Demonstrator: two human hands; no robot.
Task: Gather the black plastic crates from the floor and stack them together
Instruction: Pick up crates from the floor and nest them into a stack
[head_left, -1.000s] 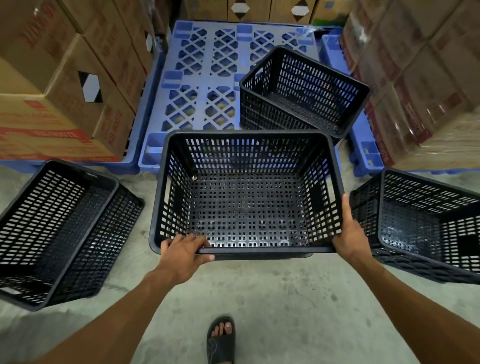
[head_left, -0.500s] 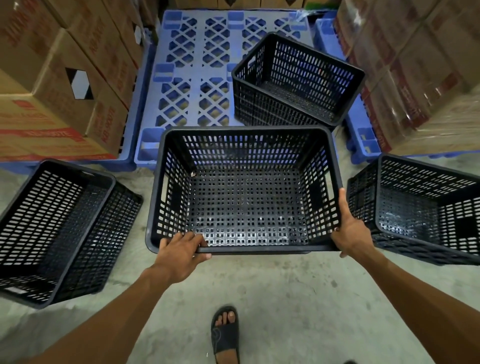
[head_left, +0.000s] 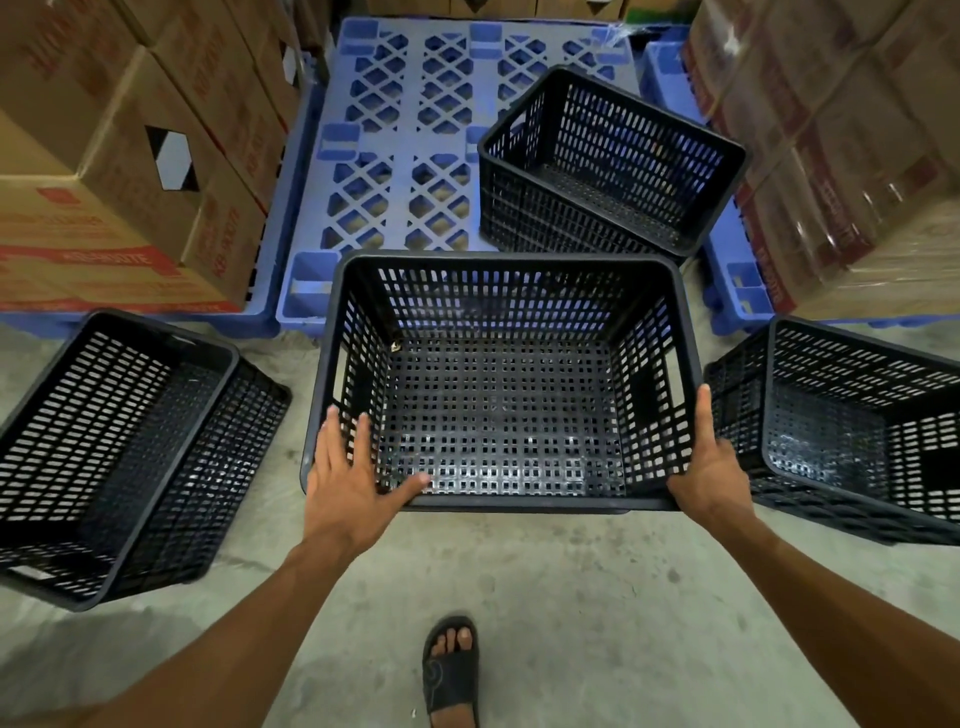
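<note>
Counted four black crates: centre crate (head_left: 498, 384), left crate (head_left: 119, 457), right crate (head_left: 852, 426), pallet crate (head_left: 608, 166). Two hands, one sandalled foot (head_left: 451, 670).
</note>
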